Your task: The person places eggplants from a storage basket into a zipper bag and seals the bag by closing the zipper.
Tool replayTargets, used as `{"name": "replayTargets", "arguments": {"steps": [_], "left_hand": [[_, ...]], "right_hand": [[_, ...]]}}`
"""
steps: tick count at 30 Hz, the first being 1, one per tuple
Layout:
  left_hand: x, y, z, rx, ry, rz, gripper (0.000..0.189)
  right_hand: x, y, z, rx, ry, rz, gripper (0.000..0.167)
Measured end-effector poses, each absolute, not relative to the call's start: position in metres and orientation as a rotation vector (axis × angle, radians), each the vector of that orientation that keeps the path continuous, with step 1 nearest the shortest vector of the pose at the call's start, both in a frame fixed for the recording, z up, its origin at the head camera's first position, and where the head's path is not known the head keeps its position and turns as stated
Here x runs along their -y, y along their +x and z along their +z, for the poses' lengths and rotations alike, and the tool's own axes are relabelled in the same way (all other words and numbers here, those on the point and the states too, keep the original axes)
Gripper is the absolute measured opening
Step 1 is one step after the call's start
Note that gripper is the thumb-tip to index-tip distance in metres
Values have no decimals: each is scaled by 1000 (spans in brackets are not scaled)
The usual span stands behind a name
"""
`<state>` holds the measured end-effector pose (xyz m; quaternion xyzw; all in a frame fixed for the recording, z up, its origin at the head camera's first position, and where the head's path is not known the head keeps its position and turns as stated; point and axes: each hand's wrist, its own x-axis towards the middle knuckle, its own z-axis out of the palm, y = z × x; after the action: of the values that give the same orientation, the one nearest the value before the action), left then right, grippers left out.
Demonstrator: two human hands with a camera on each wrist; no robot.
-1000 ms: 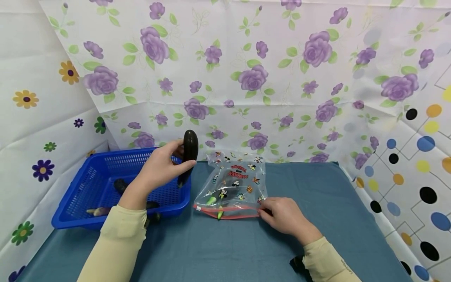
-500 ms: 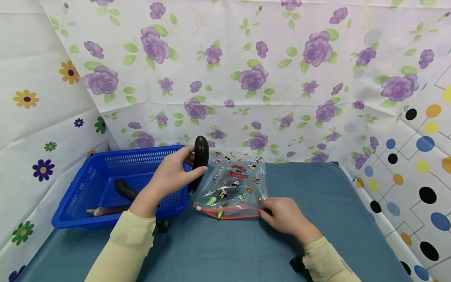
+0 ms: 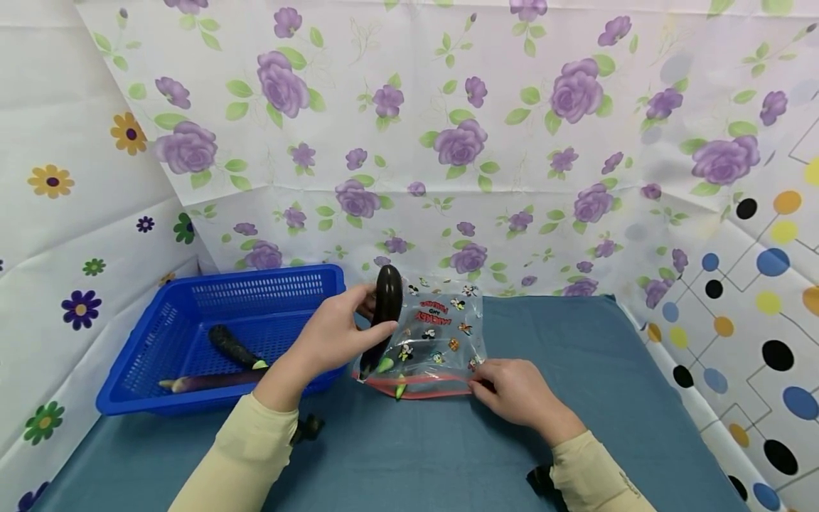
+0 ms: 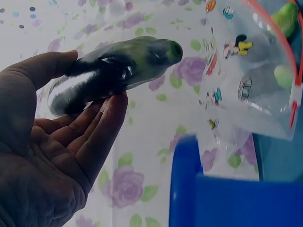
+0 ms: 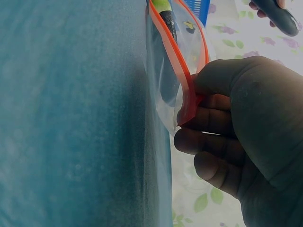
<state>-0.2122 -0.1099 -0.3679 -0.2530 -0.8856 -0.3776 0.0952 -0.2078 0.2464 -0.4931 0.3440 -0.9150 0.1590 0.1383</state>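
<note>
My left hand [image 3: 333, 333] grips a dark glossy eggplant [image 3: 387, 299] between thumb and fingers. In the head view the eggplant overlaps the left side of a clear zip bag [image 3: 441, 341] printed with cartoon figures. My right hand [image 3: 515, 390] pinches the right end of the bag's red-edged mouth. The right wrist view shows that mouth [image 5: 182, 71] gaping, with a dark, green-ended vegetable [image 5: 166, 19] inside. Two green stem ends lie near the opening, one of them [image 3: 400, 387] poking out over the red edge. The left wrist view shows the held eggplant's stem end [image 4: 174, 51] toward the bag.
A blue plastic basket [image 3: 220, 277] stands left of the bag. Inside it lie a dark bumpy vegetable [image 3: 233, 346] with a green end and a slim purplish eggplant [image 3: 207, 382]. A blue-green cloth [image 3: 409, 462] covers the table, with flowered sheeting [image 3: 409, 142] behind.
My left hand has carried the eggplant rightward and slightly down, from above the basket to the left side of the bag. My right hand and the bag stay in place.
</note>
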Motion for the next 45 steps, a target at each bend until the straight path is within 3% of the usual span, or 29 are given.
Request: {"name": "replayTargets", "arguments": {"steps": [17,45], "left_hand": [[84,-200,-387,2775,-762,-1153,69],[69,-201,-429,2969,-913,-940,62]], "right_hand": [[-246,-208,-494,2643,996,457,15],[-246,-208,-494,2625,997,451,15]]}}
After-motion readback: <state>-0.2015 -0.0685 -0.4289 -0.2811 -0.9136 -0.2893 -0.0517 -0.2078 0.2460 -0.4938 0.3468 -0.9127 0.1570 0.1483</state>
